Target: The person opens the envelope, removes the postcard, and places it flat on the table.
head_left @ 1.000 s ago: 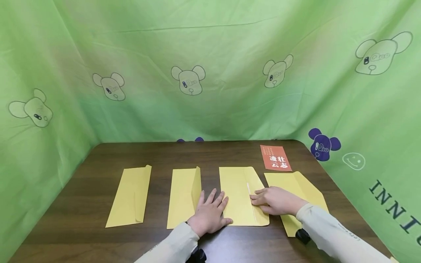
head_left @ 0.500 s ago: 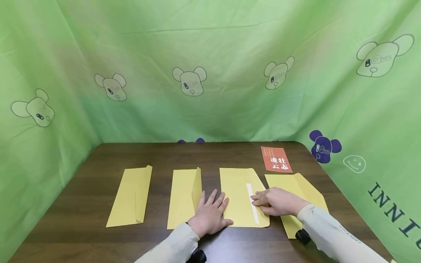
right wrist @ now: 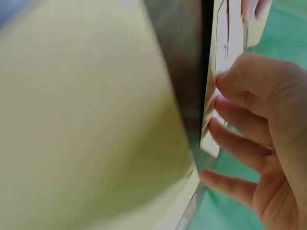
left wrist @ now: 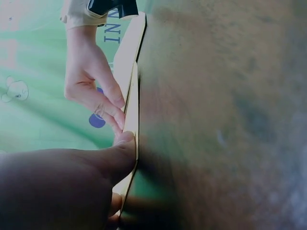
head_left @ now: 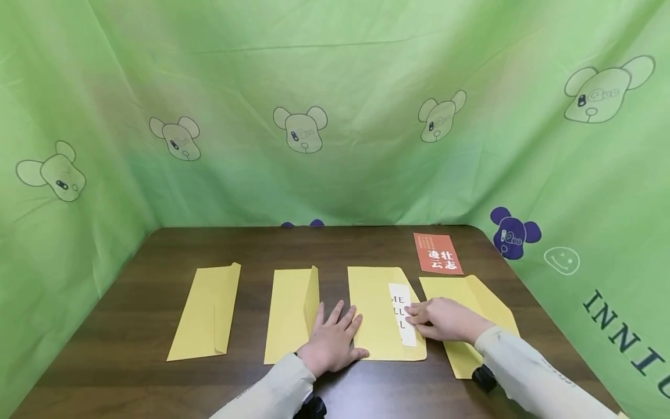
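Observation:
In the head view, a white card (head_left: 403, 333) with dark printed letters lies partly out of a yellow envelope (head_left: 369, 291), its left part hidden inside. My right hand (head_left: 445, 319) rests its fingertips on the card's right side, over the envelope's opened flap. The right wrist view shows those fingers extended, their tips pressing on the white card (right wrist: 221, 48). My left hand (head_left: 332, 343) lies with fingers spread at the same envelope's left edge, its thumb at the lower left corner. From the left wrist view, that thumb presses on the envelope (left wrist: 130, 115) near its edge.
Two more yellow envelopes, the far left one (head_left: 201, 308) and the left-middle one (head_left: 288, 314), lie on the brown table (head_left: 131, 291). Another envelope (head_left: 450, 294) sits partly under my right forearm. A red card (head_left: 438, 254) lies behind it. Green printed cloth (head_left: 366, 186) surrounds the table.
The white card has slid rightward out of the envelope, from a thin sliver to a wide strip showing letters. My right hand has shifted slightly right; the left hand has stayed put.

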A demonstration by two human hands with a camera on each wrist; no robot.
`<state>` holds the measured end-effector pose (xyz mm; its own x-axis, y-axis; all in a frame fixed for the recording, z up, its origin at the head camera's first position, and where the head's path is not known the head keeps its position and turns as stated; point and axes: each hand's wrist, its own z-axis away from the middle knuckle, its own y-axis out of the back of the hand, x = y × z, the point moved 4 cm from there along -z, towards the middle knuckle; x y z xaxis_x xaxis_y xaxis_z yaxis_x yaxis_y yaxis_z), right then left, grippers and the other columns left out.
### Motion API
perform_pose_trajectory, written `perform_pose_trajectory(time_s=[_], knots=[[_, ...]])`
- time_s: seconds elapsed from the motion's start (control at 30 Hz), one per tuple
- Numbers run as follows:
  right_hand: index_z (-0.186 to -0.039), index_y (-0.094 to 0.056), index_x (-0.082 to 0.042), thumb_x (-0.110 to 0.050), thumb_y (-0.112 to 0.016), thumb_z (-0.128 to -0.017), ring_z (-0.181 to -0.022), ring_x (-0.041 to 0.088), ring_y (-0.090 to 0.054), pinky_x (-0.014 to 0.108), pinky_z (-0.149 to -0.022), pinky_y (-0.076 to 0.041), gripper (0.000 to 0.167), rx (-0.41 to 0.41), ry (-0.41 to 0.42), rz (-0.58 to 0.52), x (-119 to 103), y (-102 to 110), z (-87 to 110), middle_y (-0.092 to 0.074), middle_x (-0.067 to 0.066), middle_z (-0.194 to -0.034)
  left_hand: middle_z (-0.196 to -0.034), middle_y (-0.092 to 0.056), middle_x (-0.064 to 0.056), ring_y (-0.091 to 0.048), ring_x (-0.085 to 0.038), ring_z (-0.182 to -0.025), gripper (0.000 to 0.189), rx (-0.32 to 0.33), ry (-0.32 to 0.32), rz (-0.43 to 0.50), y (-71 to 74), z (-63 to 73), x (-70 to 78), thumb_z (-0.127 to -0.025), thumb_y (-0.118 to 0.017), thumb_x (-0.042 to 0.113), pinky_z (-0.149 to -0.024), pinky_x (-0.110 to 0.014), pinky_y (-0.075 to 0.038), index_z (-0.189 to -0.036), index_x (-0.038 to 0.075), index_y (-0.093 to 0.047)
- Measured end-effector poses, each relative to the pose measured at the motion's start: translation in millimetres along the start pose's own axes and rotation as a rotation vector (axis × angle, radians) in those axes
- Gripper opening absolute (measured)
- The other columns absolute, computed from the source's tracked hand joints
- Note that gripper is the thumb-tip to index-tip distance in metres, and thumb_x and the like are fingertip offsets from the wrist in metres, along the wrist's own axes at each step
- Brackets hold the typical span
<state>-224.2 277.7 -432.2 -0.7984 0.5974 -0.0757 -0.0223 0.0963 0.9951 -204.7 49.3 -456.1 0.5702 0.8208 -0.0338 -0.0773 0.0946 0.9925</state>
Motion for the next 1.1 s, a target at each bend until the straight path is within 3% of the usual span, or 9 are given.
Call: perform_pose_trajectory(time_s=[0.17, 0.27, 0.37, 0.53, 0.63, 0.77, 0.93, 1.1], knots=[[-0.110, -0.076, -0.001, -0.006, -0.066, -0.089, -0.107, 0.027, -0.068, 0.041, -0.082, -0.057, 0.023, -0.023, 0.002, -0.067, 4, -1, -0.7, -0.071, 0.016, -0.113, -0.160, -0.032, 0.006, -0.019, -0.022, -0.150, 0.074, -0.011, 0.003, 0.005, -2.3, 2.2, -0.9, -0.094, -0.045, 0.067, -0.117, -0.055, -0.015, -0.155, 0.024, -0.039], [-0.105, -0.078, -0.002, -0.007, -0.067, -0.089, -0.105, 0.027, -0.069, 0.042, -0.081, -0.057, 0.020, 0.010, -0.033, -0.093, 4, -1, 0.3, -0.072, 0.015, -0.111, -0.160, -0.032, 0.006, -0.019, -0.022, -0.150, 0.074, -0.005, 0.000, 0.002, -2.6, 1.6, -0.2, -0.094, -0.044, 0.068, -0.117, -0.054, -0.016, -0.155, 0.025, -0.039], [-0.091, -0.081, -0.007, -0.011, -0.070, -0.089, -0.099, 0.026, -0.070, 0.043, -0.082, -0.056, 0.012, 0.063, -0.138, -0.118, 6, -3, -0.4, -0.073, 0.011, -0.108, -0.160, -0.032, 0.007, -0.019, -0.021, -0.150, 0.074, -0.003, -0.002, 0.003, -2.3, 1.0, 0.8, -0.095, -0.044, 0.068, -0.117, -0.054, -0.016, -0.155, 0.025, -0.039], [-0.075, -0.070, -0.015, -0.014, -0.078, -0.083, -0.097, 0.030, -0.062, 0.049, -0.086, -0.051, 0.011, 0.141, -0.409, -0.243, 12, -6, -6.7, -0.065, 0.012, -0.107, -0.160, -0.031, 0.006, -0.019, -0.022, -0.150, 0.074, -0.008, 0.002, 0.012, -2.9, 1.5, 0.2, -0.094, -0.045, 0.068, -0.117, -0.054, -0.016, -0.155, 0.025, -0.039], [-0.078, -0.063, -0.013, -0.012, -0.081, -0.077, -0.095, 0.029, -0.061, 0.049, -0.086, -0.050, 0.018, 0.174, -0.528, -0.356, 19, -6, -10.9, -0.065, 0.010, -0.100, -0.160, -0.031, 0.006, -0.019, -0.022, -0.150, 0.074, -0.005, 0.005, 0.016, -3.3, 1.7, -1.1, -0.094, -0.045, 0.067, -0.117, -0.054, -0.016, -0.155, 0.025, -0.039], [-0.089, -0.059, -0.006, -0.009, -0.082, -0.074, -0.082, 0.020, -0.057, 0.035, -0.072, -0.049, 0.028, 0.174, -0.610, -0.530, 32, -7, -12.7, -0.062, 0.004, -0.086, -0.160, -0.032, 0.005, -0.020, -0.022, -0.150, 0.074, -0.001, 0.005, 0.021, -2.1, 1.8, -1.9, -0.094, -0.046, 0.067, -0.117, -0.055, -0.015, -0.155, 0.025, -0.039], [-0.106, -0.058, 0.001, -0.007, -0.085, -0.072, -0.080, 0.017, -0.058, 0.026, -0.063, -0.046, 0.044, 0.170, -0.629, -0.657, 46, -13, -13.0, -0.064, 0.015, -0.100, -0.160, -0.032, 0.006, -0.020, -0.022, -0.150, 0.074, 0.001, 0.002, 0.018, -0.9, 1.9, -1.2, -0.094, -0.045, 0.067, -0.117, -0.054, -0.016, -0.154, 0.025, -0.039], [-0.118, -0.058, 0.004, -0.007, -0.088, -0.068, -0.077, 0.016, -0.061, 0.027, -0.062, -0.049, 0.059, 0.188, -0.654, -0.661, 52, -14, -14.3, -0.064, 0.025, -0.115, -0.160, -0.032, 0.006, -0.021, -0.022, -0.150, 0.074, 0.007, -0.004, 0.011, 0.2, 0.8, -1.1, -0.094, -0.045, 0.067, -0.117, -0.054, -0.016, -0.155, 0.025, -0.039]])
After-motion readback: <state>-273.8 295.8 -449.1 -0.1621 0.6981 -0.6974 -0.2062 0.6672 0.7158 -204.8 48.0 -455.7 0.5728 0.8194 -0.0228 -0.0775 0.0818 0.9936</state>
